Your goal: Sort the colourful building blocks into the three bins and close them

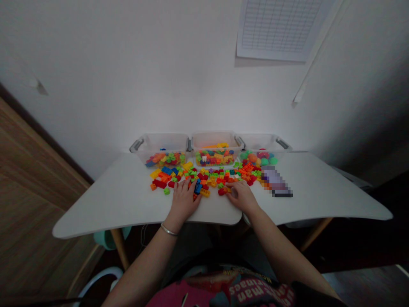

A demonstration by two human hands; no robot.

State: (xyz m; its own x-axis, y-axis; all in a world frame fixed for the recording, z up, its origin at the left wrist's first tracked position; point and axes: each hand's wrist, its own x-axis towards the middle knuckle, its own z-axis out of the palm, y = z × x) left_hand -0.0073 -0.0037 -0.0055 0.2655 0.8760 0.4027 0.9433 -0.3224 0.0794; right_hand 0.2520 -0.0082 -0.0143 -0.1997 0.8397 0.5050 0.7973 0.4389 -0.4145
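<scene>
Left hand [184, 198]: palm down over the near side of the blocks, fingers moderately apart, thumb alongside a blue block [198, 186]. Touching appears likely; cannot tell whether I grip it. A yellow block [205, 193] lies just beside the thumb. Right hand [243, 197]: fingers curved, a gap between thumb and forefinger, tips at a small orange block [228, 190] with a red block [221, 191] at its left. Cannot tell whether the pinch is closed.

Loose blocks [220, 172], mixed colours, form a wide band beyond and between my hands. A bracelet [169, 230] circles my left wrist.

Room: the white counter [111, 204] stretches from the band to its far left end; a narrower strip runs between my hands and the front edge. Two rounded corners meet at that edge near my right forearm. Right of the band lies a phone [276, 181], pixelated, with more white surface beyond it.

Behind the band, against the wall [204, 94], three clear boxes [215, 136] stand in a row, blocks in the left and middle ones, roundish pieces in the right.

Writing: my shirt [249, 290] reads "man", other letters partial. Gridded sheet [277, 30] on the wall: entries illegible.
</scene>
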